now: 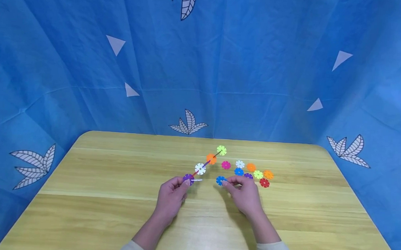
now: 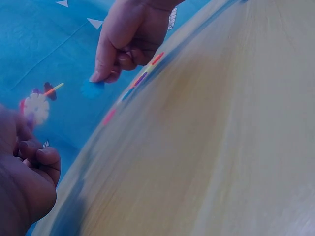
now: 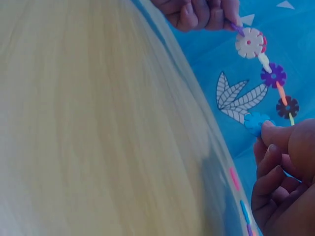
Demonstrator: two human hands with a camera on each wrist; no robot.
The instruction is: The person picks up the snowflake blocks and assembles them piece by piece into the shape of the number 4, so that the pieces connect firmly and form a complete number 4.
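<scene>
My left hand (image 1: pixel 170 199) pinches a purple notched disc (image 1: pixel 187 178) at the near end of a chain of interlocked snowflake discs. A white disc (image 1: pixel 197 180), seen edge-on, sticks out rightward from the purple one. Further up the chain, a white disc (image 1: pixel 200 169), an orange disc (image 1: pixel 211 159) and a yellow-green disc (image 1: pixel 221 150) face upward, with edge-on discs between them. Between thumb and finger, my right hand (image 1: pixel 247 197) holds a single blue disc (image 1: pixel 219 180), apart from the chain. Both hands are raised above the table in the wrist views.
Several loose discs lie behind and beside my right hand on the wooden table (image 1: pixel 99 210), among them a pink disc (image 1: pixel 226 165), a yellow-green disc (image 1: pixel 258 174) and a red disc (image 1: pixel 264 183). A blue patterned cloth (image 1: pixel 203 65) hangs beyond the table.
</scene>
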